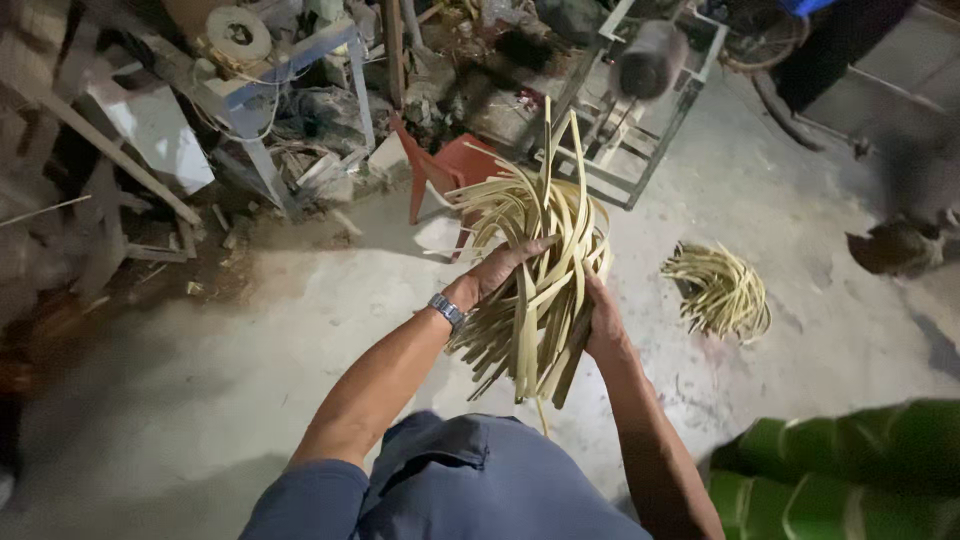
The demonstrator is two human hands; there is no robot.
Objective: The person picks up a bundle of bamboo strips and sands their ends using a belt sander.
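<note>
The person holds a bundle of pale yellow bamboo strips [540, 290] in front of the body, above the concrete floor [300, 330]. The left hand [500, 268] lies on the left side of the bundle, its fingers curled over the strips, so it grips them closely. A wristwatch [448, 310] sits on this wrist. The right hand [603, 322] presses against the right side of the bundle from below; its fingers are hidden behind the strips, but the hand is closed around them. The strips are bent and loose; several ends stick upward and others hang down toward the blue clothing of the person.

On the floor, to the right and well apart from the hands, lies a second small heap of strips [718, 292]. Behind the bundle stands a red plastic chair [450, 170], and near it a metal frame [640, 110] with a dark cylinder. Green bamboo stems [850, 470] lie at the lower right corner.
</note>
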